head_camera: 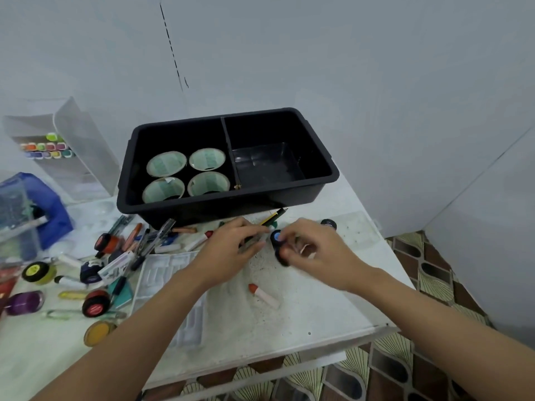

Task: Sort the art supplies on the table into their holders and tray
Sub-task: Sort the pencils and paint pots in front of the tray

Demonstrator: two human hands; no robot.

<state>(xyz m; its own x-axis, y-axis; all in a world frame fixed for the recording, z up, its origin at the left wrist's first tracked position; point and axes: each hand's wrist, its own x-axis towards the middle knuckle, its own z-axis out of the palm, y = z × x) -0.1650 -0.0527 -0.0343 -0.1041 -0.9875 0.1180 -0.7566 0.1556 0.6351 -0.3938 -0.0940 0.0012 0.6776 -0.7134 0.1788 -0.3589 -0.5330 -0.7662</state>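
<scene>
While the right hand [312, 247] pinches a blue-lidded paint jar [278, 241] low over the tabletop [304, 311], the black tray [321, 182] lies directly beyond, empty right compartment nearest. Left hand [231, 250] grips a yellow-black pencil [271, 219] pointing trayward.

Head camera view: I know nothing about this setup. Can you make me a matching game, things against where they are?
Things:
1 round holders
2 blue-topped jar
3 orange-capped marker
4 coloured-cap markers

Places:
A in the clear rack, far left
B in the right hand
C in the black tray, left compartment
D lying alone on the table, between the forearms

Pairs: 1-C, 2-B, 3-D, 4-A
</scene>
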